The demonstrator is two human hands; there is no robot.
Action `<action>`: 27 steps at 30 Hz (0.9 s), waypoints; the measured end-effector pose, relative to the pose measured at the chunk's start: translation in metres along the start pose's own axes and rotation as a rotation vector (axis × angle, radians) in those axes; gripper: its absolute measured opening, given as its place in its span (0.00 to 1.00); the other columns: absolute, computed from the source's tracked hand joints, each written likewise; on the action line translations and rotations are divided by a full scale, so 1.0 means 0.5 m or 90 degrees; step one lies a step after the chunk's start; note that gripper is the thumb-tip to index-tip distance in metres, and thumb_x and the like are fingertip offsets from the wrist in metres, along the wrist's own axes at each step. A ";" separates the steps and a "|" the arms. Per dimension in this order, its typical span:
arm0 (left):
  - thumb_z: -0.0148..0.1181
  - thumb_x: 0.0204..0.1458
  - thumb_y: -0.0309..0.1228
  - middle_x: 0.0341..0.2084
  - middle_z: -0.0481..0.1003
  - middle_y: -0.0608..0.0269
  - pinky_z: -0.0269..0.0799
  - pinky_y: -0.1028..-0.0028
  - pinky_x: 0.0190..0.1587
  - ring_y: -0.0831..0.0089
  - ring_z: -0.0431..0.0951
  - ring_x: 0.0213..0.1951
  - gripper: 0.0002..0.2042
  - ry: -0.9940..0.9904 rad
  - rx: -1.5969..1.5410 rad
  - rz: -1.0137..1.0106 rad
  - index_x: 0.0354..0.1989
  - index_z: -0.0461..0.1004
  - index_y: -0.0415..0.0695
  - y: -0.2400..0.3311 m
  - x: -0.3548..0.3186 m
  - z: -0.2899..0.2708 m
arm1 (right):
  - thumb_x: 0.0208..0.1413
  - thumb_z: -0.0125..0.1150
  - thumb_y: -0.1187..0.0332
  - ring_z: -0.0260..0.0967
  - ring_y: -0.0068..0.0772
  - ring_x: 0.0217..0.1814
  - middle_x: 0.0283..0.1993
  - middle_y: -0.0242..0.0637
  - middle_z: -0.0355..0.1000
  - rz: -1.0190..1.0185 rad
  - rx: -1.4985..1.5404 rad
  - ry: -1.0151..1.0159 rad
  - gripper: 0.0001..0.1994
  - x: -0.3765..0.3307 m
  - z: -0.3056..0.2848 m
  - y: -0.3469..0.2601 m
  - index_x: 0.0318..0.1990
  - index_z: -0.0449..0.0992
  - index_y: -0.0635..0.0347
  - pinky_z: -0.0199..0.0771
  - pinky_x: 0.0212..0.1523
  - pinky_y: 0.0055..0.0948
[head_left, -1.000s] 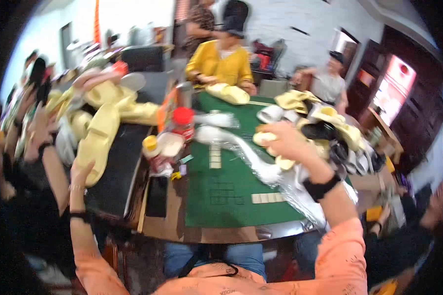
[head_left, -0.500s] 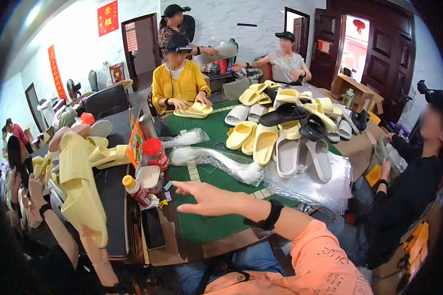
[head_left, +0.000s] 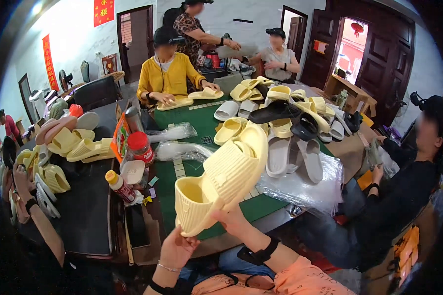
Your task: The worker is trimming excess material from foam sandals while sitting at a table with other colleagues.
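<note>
A pair of pale yellow ribbed slippers is raised in front of me over the near side of the green table mat, tilted up to the right. My left hand is closed on their lower left end, its fingertips at the edge of the sole. From below on the right, my right hand grips the lower side of the pair; the slippers hide part of its fingers. Behind them, plastic-wrapped white bundles rest on the mat.
A pile of yellow, grey and black slippers covers the far right of the table, with clear plastic bags before it. More slippers lie left. A red-lidded jar, a bottle and a phone stand or lie nearby. Several people sit around.
My left hand has brought the yellow slippers from the left to the middle. My right hand, empty and stretched out before, now holds them too. The person in yellow now touches two slippers.
</note>
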State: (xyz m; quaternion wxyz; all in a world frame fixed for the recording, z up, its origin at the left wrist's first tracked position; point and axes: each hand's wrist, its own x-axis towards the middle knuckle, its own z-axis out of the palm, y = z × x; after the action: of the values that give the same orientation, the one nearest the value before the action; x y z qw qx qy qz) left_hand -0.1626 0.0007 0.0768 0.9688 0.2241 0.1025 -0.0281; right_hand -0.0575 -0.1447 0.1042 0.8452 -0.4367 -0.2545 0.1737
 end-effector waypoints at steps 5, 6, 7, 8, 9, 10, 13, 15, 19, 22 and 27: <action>0.38 0.52 0.30 0.35 0.71 0.56 0.69 0.68 0.34 0.66 0.72 0.29 0.13 0.097 -0.001 -0.041 0.43 0.62 0.38 -0.025 0.019 -0.004 | 0.42 0.61 0.64 0.56 0.26 0.51 0.49 0.34 0.58 -0.047 -0.161 0.029 0.30 -0.041 -0.023 0.012 0.52 0.54 0.63 0.57 0.51 0.27; 0.37 0.51 0.31 0.33 0.70 0.56 0.68 0.68 0.34 0.67 0.71 0.28 0.14 0.099 0.056 -0.040 0.43 0.62 0.38 -0.019 0.018 0.009 | 0.43 0.60 0.64 0.55 0.25 0.51 0.50 0.34 0.58 -0.043 -0.176 0.053 0.30 -0.045 -0.034 0.014 0.52 0.53 0.63 0.57 0.51 0.27; 0.37 0.51 0.31 0.31 0.70 0.56 0.67 0.69 0.34 0.68 0.69 0.28 0.14 0.101 0.113 -0.039 0.42 0.63 0.37 -0.015 0.018 0.018 | 0.43 0.60 0.64 0.55 0.25 0.51 0.50 0.34 0.58 -0.041 -0.176 0.054 0.30 -0.046 -0.047 0.014 0.52 0.53 0.63 0.57 0.51 0.27; 0.38 0.51 0.30 0.32 0.70 0.56 0.67 0.69 0.34 0.68 0.70 0.28 0.13 0.116 0.132 -0.015 0.42 0.63 0.37 -0.008 0.021 0.015 | 0.44 0.58 0.62 0.53 0.28 0.54 0.52 0.34 0.55 -0.072 -0.087 0.115 0.31 -0.046 -0.060 0.012 0.54 0.50 0.63 0.55 0.53 0.29; 0.39 0.50 0.29 0.32 0.70 0.55 0.67 0.69 0.34 0.67 0.70 0.28 0.13 0.132 0.149 0.010 0.42 0.63 0.37 0.000 0.020 0.005 | 0.45 0.55 0.59 0.51 0.31 0.56 0.54 0.35 0.53 -0.100 0.001 0.175 0.33 -0.051 -0.071 0.005 0.55 0.47 0.62 0.53 0.55 0.32; 0.39 0.50 0.29 0.34 0.70 0.55 0.68 0.69 0.34 0.66 0.70 0.30 0.13 0.170 0.120 0.016 0.41 0.64 0.37 0.014 0.016 -0.016 | 0.46 0.53 0.58 0.50 0.32 0.57 0.55 0.36 0.52 -0.133 0.028 0.175 0.33 -0.039 -0.063 -0.030 0.56 0.46 0.62 0.52 0.56 0.33; 0.40 0.49 0.27 0.39 0.69 0.55 0.69 0.65 0.36 0.66 0.71 0.36 0.15 0.119 0.261 0.051 0.46 0.60 0.38 0.088 -0.011 -0.051 | 0.47 0.49 0.60 0.52 0.36 0.57 0.54 0.41 0.54 -0.183 0.054 0.186 0.30 -0.006 -0.097 -0.076 0.55 0.48 0.65 0.53 0.56 0.34; 0.40 0.50 0.27 0.39 0.68 0.58 0.66 0.69 0.41 0.70 0.71 0.37 0.15 0.165 0.385 0.165 0.47 0.60 0.39 0.134 -0.004 -0.013 | 0.49 0.45 0.63 0.57 0.37 0.53 0.52 0.44 0.58 0.040 0.047 0.085 0.26 -0.004 -0.139 -0.079 0.54 0.52 0.66 0.57 0.54 0.34; 0.42 0.52 0.30 0.35 0.68 0.63 0.60 0.80 0.43 0.77 0.67 0.38 0.13 0.106 0.703 0.289 0.44 0.64 0.37 0.227 0.069 -0.026 | 0.50 0.43 0.68 0.64 0.31 0.43 0.46 0.43 0.63 0.280 -0.113 0.147 0.19 0.015 -0.156 -0.021 0.49 0.57 0.69 0.66 0.40 0.27; 0.43 0.52 0.32 0.32 0.69 0.63 0.60 0.79 0.40 0.78 0.66 0.37 0.12 0.097 0.903 0.247 0.39 0.66 0.36 0.245 0.158 0.000 | 0.49 0.47 0.69 0.63 0.27 0.41 0.41 0.40 0.64 0.261 -0.210 0.177 0.16 0.006 -0.178 0.044 0.45 0.60 0.68 0.64 0.40 0.25; 0.45 0.49 0.32 0.29 0.71 0.56 0.63 0.74 0.37 0.69 0.70 0.34 0.11 0.128 1.107 0.229 0.34 0.68 0.38 0.248 0.284 -0.119 | 0.47 0.49 0.71 0.62 0.29 0.41 0.42 0.41 0.63 0.290 -0.243 0.182 0.19 0.003 -0.204 0.113 0.47 0.58 0.69 0.63 0.41 0.25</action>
State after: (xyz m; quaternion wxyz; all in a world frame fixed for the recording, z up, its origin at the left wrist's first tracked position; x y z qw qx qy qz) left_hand -0.0225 0.1371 0.0476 0.4327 0.8935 0.0930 0.0761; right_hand -0.0009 -0.1786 0.0081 0.7147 -0.6528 -0.0570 0.2447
